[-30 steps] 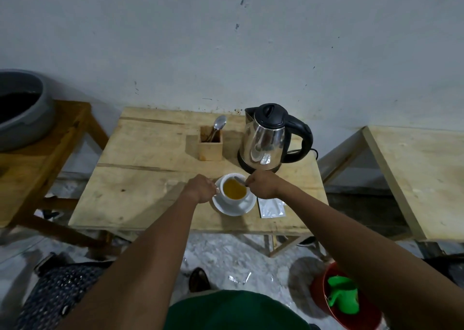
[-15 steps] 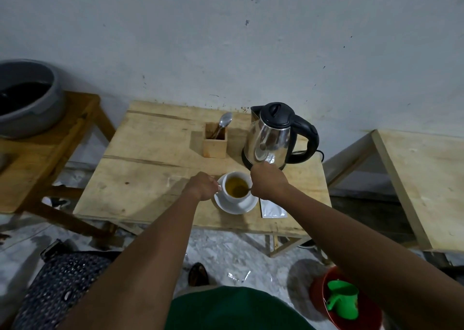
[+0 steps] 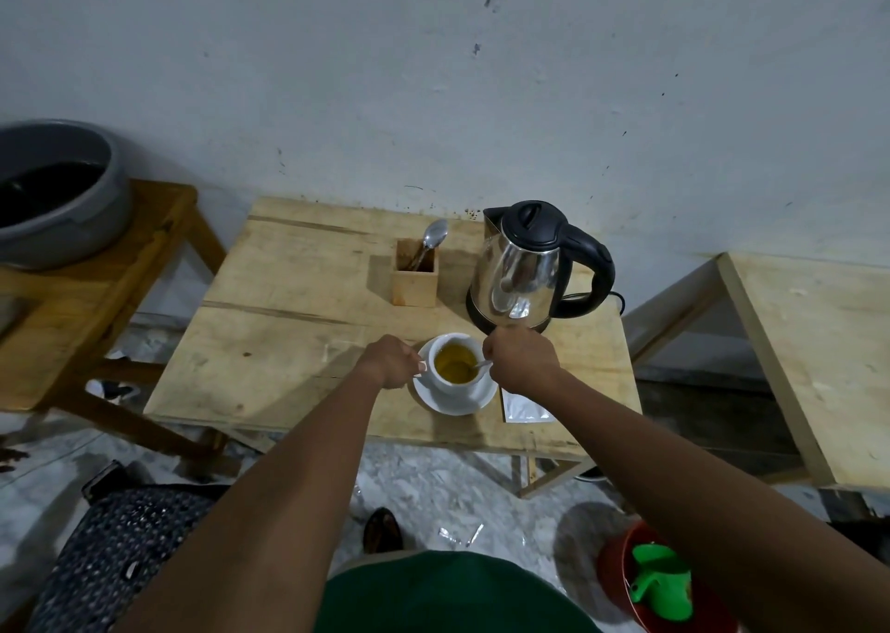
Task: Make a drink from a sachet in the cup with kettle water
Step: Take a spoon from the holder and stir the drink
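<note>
Left hand (image 3: 391, 361) pinching the cup (image 3: 455, 367) handle, right hand (image 3: 521, 359) gripping my teaspoon (image 3: 474, 368): brisk stirring could slosh tea onto the saucer (image 3: 452, 404).

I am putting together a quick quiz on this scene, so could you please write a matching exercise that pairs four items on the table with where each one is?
Items:
1. cup
2. kettle
3. sachet
4. spare spoon

Places:
A. standing in the wooden holder
B. lying flat at the table's near edge
C. on the white saucer
D. at the back, near the wall

Pairs: 1-C, 2-D, 3-B, 4-A
</note>
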{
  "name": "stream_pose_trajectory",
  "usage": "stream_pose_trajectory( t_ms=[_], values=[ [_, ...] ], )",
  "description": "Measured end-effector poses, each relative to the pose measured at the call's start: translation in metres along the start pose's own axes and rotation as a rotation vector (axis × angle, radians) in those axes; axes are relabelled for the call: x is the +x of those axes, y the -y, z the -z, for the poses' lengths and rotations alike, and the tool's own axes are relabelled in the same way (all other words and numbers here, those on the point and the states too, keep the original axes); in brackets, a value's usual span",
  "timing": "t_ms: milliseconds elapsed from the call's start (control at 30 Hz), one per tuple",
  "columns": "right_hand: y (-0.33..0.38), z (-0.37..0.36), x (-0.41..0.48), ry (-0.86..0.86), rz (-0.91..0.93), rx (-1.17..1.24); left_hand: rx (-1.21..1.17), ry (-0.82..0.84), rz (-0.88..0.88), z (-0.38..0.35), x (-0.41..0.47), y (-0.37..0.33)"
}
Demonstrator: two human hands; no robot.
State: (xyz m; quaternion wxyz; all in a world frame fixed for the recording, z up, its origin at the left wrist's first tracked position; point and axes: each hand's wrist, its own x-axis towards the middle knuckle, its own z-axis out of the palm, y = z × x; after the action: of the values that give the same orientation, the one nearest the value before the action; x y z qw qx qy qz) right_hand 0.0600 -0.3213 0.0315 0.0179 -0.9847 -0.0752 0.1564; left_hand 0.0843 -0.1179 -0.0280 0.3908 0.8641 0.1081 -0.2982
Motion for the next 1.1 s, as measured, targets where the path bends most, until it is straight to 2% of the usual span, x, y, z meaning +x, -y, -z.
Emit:
stream_pose_trajectory(
  t_ms=[333, 467, 700, 800, 967, 1100],
  values=[
    [0.008, 0.017, 0.000, -0.189, 0.179, -0.338, 0.112, -0.026, -0.093, -0.002, -0.006, -0.006],
    [0.008, 0.009, 0.000, -0.191, 0.143, -0.254, 0.178, -0.024, -0.125, -0.002, -0.005, -0.005],
    [-0.005, 0.003, 0.004, -0.068, 0.112, -0.030, 0.185, -0.040, -0.141, -0.003, -0.003, -0.006],
    [-0.011, 0.008, 0.004, -0.071, 0.161, -0.090, 0.187, -0.034, -0.144, -0.003, -0.001, -0.007],
    [-0.010, 0.012, 0.004, -0.194, 0.243, -0.284, 0.161, -0.021, -0.129, 0.000, 0.000, -0.008],
    [-0.002, 0.006, 0.004, -0.244, 0.213, -0.265, 0.162, -0.023, -0.124, 0.000, -0.001, -0.008]
  ],
)
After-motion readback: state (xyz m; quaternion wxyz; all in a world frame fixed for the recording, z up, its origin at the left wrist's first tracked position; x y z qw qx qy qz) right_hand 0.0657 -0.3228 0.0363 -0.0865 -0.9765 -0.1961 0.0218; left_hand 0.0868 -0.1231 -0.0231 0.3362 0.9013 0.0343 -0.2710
